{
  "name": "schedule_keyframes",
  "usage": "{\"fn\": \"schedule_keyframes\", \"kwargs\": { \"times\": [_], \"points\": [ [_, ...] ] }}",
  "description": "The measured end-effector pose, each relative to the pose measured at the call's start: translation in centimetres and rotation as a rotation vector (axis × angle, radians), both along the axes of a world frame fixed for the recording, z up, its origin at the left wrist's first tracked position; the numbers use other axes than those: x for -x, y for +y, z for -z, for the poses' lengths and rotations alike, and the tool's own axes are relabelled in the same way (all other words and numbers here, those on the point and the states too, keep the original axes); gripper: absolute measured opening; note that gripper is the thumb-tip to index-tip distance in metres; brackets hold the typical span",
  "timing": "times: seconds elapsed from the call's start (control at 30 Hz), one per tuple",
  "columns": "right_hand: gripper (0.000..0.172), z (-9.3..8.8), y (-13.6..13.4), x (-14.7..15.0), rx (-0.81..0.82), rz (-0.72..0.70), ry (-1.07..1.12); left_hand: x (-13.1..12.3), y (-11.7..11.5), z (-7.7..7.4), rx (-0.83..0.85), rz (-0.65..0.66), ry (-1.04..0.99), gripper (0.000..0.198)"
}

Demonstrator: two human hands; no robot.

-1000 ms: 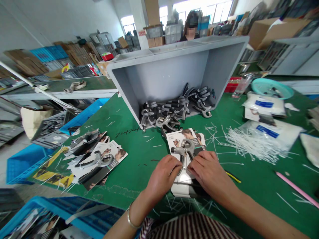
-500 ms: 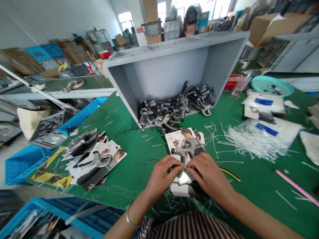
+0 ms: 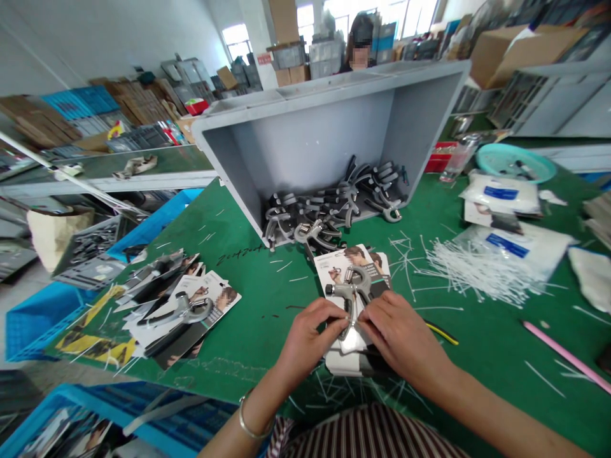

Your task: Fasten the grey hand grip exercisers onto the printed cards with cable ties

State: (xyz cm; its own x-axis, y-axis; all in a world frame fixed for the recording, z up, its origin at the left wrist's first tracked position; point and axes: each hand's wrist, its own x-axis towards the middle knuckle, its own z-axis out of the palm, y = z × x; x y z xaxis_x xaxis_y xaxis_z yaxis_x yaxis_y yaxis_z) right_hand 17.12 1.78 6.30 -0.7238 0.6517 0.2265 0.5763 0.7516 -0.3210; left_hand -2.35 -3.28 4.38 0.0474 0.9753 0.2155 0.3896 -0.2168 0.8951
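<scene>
A grey hand grip strengthener (image 3: 356, 283) with a metal spring lies on a printed backing card (image 3: 329, 266), on top of a small stack of cards. My left hand (image 3: 312, 331) is closed in a pinch at its left handle, thumb and forefinger pressed together. Opposite it, my right hand (image 3: 394, 327) also pinches, partly covering the other handle. A small gap separates the fingertips; whatever thin piece they grip is too small to make out. White cable ties (image 3: 482, 270) are heaped to the right. Yellow-and-black handled pliers (image 3: 442, 332) lie partly under my right hand.
A grey crate (image 3: 310, 140) tipped on its side holds several grip strengtheners (image 3: 329, 207). Carded strengtheners (image 3: 184, 312) are piled at left. Plastic bags (image 3: 501, 194), a turquoise basin (image 3: 518, 162) and a pink stick (image 3: 566, 356) lie at right. A person (image 3: 360, 44) is behind the crate.
My fingertips, almost meeting before, are now slightly farther apart, with the right hand a little to the right. The strengthener stays on its card. The view has shifted slightly.
</scene>
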Motion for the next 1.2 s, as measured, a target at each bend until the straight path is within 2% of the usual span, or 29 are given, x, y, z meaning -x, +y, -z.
{"fn": "schedule_keyframes", "kwargs": {
  "times": [0.2,0.43,0.67,0.83,0.9,0.97,1.03,1.13,1.2],
  "points": [
    [0.019,0.0,0.1,-0.2,0.009,0.012,0.008,0.1,0.0,0.1,0.046,-0.027,-0.061,0.006],
    [0.023,-0.2,-0.1,0.4,0.017,-0.033,0.024,0.0,0.1,0.2,-0.009,0.017,0.041,0.009],
    [0.015,1.0,0.2,0.2,0.146,0.000,0.191,0.2,-0.2,-1.3,-0.039,0.121,0.318,0.021],
    [0.011,0.6,-0.1,0.5,0.149,-0.008,0.219,-0.4,-0.1,-2.7,-0.163,0.134,0.810,0.025],
    [0.012,0.3,-0.1,0.7,0.137,-0.025,0.225,-0.6,0.0,-3.1,-0.222,0.135,0.897,0.024],
    [0.013,0.2,0.0,0.8,0.127,-0.030,0.230,-0.6,0.0,-3.1,-0.265,0.128,0.856,0.024],
    [0.013,0.2,0.1,0.7,0.126,-0.034,0.231,-0.6,0.0,-2.9,-0.270,0.104,0.702,0.023],
    [0.011,0.7,0.2,0.2,0.154,-0.015,0.269,-0.6,-0.5,-2.0,-0.221,0.070,0.433,0.018],
    [0.007,1.2,0.3,-0.1,0.195,-0.003,0.355,-0.8,-1.1,-1.1,-0.172,0.037,0.355,0.013]
  ]
}}
